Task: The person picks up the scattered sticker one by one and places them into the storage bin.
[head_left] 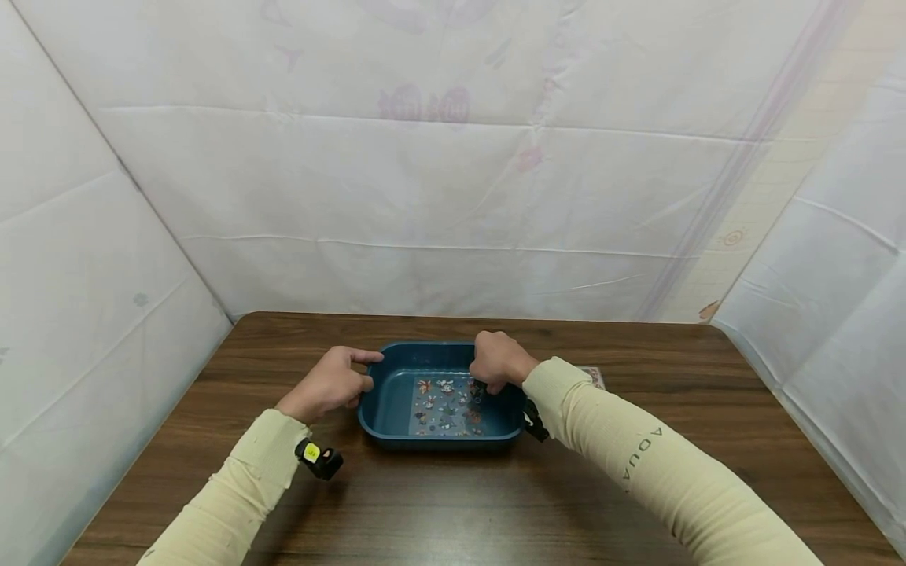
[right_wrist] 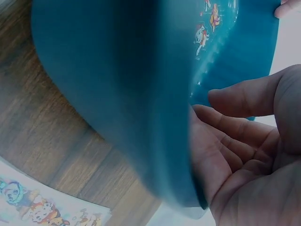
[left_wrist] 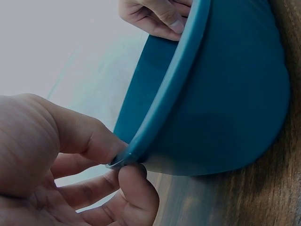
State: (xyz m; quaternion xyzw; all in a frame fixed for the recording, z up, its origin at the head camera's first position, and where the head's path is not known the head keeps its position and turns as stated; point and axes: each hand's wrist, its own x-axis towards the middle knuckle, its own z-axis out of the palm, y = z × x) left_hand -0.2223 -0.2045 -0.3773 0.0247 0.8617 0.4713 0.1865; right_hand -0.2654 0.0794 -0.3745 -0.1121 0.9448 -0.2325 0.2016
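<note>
A dark blue plastic tray (head_left: 385, 402) sits on the brown wooden table (head_left: 453, 503). A clear sheet of small cartoon stickers (head_left: 446, 405) lies flat on its floor. My left hand (head_left: 362, 379) pinches the tray's left rim between thumb and forefinger (left_wrist: 136, 181), with the rim (left_wrist: 164, 99) running up between them. My right hand (head_left: 490, 379) curls over the right rim, its fingers (right_wrist: 225, 136) reaching inside the tray wall (right_wrist: 117, 84). The sticker sheet (right_wrist: 209, 23) shows beyond them.
A printed cartoon card (head_left: 593, 376) lies on the table just right of the tray, partly hidden by my right forearm; the same card (right_wrist: 33, 202) appears in the right wrist view. White sheeting (head_left: 453, 196) walls in the table at the back and both sides.
</note>
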